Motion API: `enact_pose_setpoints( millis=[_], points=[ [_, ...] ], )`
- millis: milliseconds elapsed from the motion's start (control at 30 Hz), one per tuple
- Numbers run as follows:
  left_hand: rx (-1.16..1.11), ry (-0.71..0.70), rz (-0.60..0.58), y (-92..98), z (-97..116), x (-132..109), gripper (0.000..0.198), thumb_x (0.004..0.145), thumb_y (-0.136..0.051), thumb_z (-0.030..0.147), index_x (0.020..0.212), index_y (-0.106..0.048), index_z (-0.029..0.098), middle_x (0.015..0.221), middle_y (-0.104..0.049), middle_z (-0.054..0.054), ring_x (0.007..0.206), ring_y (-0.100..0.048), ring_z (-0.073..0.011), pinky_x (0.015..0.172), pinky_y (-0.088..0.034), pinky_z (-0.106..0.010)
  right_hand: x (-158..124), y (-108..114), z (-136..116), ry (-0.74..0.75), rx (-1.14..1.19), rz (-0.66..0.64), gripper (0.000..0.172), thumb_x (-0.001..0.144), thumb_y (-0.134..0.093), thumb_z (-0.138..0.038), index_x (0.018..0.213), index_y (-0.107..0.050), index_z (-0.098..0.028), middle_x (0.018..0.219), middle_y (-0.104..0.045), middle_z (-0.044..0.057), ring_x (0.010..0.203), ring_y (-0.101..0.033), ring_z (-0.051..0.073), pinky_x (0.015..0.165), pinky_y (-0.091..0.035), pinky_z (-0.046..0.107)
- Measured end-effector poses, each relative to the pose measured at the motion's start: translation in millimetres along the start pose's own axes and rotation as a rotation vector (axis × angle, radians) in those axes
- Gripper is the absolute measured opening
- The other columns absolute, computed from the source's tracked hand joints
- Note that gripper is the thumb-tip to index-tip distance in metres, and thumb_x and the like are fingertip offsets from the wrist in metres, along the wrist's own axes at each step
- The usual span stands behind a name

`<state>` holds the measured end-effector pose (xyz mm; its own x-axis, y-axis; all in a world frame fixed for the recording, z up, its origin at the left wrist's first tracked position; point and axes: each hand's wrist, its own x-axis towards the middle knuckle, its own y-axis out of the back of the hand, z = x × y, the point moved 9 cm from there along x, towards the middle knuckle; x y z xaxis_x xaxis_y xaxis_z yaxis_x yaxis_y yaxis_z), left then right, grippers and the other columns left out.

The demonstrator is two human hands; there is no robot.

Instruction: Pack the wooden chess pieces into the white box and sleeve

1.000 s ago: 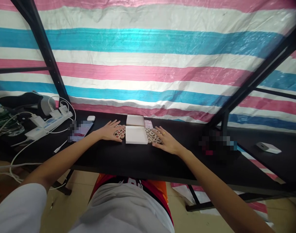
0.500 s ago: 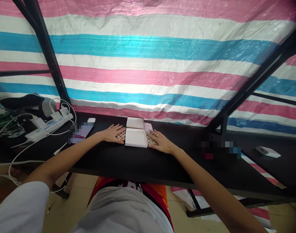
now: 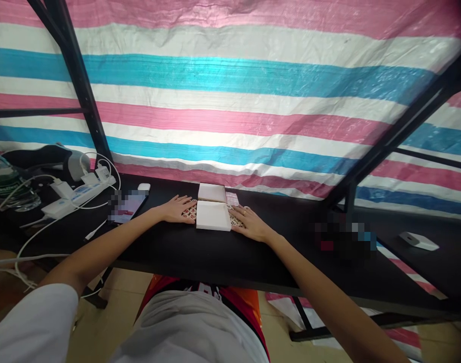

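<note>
Two white boxes [image 3: 212,215] lie one behind the other on the black table [image 3: 200,249]. Small round game pieces with red marks [image 3: 191,211] lie against the near box's left side, and more of them [image 3: 234,220] against its right side. My left hand [image 3: 177,208] lies flat on the left pieces, fingers spread, touching the box. My right hand [image 3: 249,223], with a ring on one finger, lies flat on the right pieces against the box. Most pieces are hidden under my hands.
A phone [image 3: 125,206] lies left of my left hand, with a small white case [image 3: 143,187] behind it. A power strip with white cables [image 3: 77,193] and a water bottle [image 3: 5,184] sit at the far left. A white device [image 3: 419,240] rests on the right table. Black frame posts [image 3: 79,85] stand before a striped tarp.
Both hands have slid inward toward the near white box, pushing the round pieces against its sides. Fewer pieces show beside my hands now.
</note>
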<state>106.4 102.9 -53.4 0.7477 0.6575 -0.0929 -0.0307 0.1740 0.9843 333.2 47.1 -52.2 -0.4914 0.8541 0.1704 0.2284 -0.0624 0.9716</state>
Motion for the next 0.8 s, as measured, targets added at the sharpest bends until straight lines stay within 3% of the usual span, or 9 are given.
enact_pose_setpoints(
  millis=[200,300,367,500,600,700,800],
  points=[
    [-0.019,0.018,0.007,-0.8,-1.9,0.6,0.09,0.075,-0.036,0.076,0.147,-0.015,0.026,0.152,-0.015,-0.008,0.14,-0.008,-0.0279,0.111,-0.003,-0.047,-0.9,4.0,-1.9,-0.007,0.025,0.044,0.06,0.088,-0.036,-0.057,0.139,-0.039,-0.023,0.145,-0.036,0.01,0.136,-0.027,0.028,0.11,-0.019,0.052],
    [-0.101,0.011,0.03,9.8,-0.3,-2.5,0.079,0.081,-0.031,0.072,0.146,-0.02,0.028,0.152,-0.018,-0.005,0.14,-0.007,-0.0262,0.111,-0.006,-0.046,-2.4,14.6,7.9,-0.056,0.062,0.131,0.058,0.09,-0.034,-0.055,0.137,-0.041,-0.022,0.144,-0.039,0.009,0.137,-0.025,0.027,0.11,-0.023,0.049],
    [-0.197,0.028,0.123,28.5,-3.6,-5.7,0.07,0.086,-0.024,0.068,0.144,-0.026,0.028,0.151,-0.023,-0.003,0.14,-0.011,-0.0237,0.112,-0.012,-0.042,-2.6,26.1,20.8,-0.113,0.088,0.217,0.054,0.091,-0.03,-0.052,0.133,-0.046,-0.021,0.138,-0.046,0.009,0.134,-0.03,0.026,0.109,-0.026,0.047],
    [-0.408,0.128,0.371,65.4,-26.4,-13.1,0.068,0.091,-0.011,0.06,0.129,-0.05,0.021,0.138,-0.046,-0.004,0.129,-0.037,-0.0205,0.108,-0.026,-0.032,8.0,43.3,46.1,-0.202,0.151,0.328,0.053,0.094,-0.02,-0.046,0.124,-0.055,-0.018,0.128,-0.055,0.009,0.124,-0.044,0.023,0.107,-0.031,0.042],
    [-0.51,0.227,0.439,64.8,-48.2,-15.3,0.068,0.089,-0.016,0.063,0.119,-0.059,0.02,0.128,-0.056,-0.005,0.12,-0.047,-0.0226,0.104,-0.032,-0.033,30.7,34.6,52.1,-0.198,0.171,0.203,0.054,0.094,-0.018,-0.042,0.122,-0.057,-0.017,0.128,-0.056,0.009,0.122,-0.047,0.023,0.105,-0.033,0.041],
    [-0.546,0.291,0.432,48.3,-64.2,-15.0,0.069,0.088,-0.019,0.064,0.115,-0.062,0.018,0.125,-0.058,-0.006,0.116,-0.05,-0.0249,0.1,-0.036,-0.034,48.7,18.9,53.2,-0.178,0.152,0.031,0.053,0.095,-0.018,-0.04,0.12,-0.059,-0.017,0.123,-0.06,0.009,0.117,-0.051,0.025,0.101,-0.037,0.04],
    [-0.55,0.289,0.41,33.8,-71.5,-13.6,0.069,0.087,-0.021,0.064,0.115,-0.063,0.016,0.124,-0.059,-0.007,0.113,-0.053,-0.0247,0.098,-0.038,-0.032,47.0,12.1,72.1,-0.292,0.136,-0.029,0.056,0.094,-0.019,-0.043,0.109,-0.065,-0.015,0.113,-0.065,0.011,0.109,-0.057,0.027,0.094,-0.04,0.037]
  ],
)
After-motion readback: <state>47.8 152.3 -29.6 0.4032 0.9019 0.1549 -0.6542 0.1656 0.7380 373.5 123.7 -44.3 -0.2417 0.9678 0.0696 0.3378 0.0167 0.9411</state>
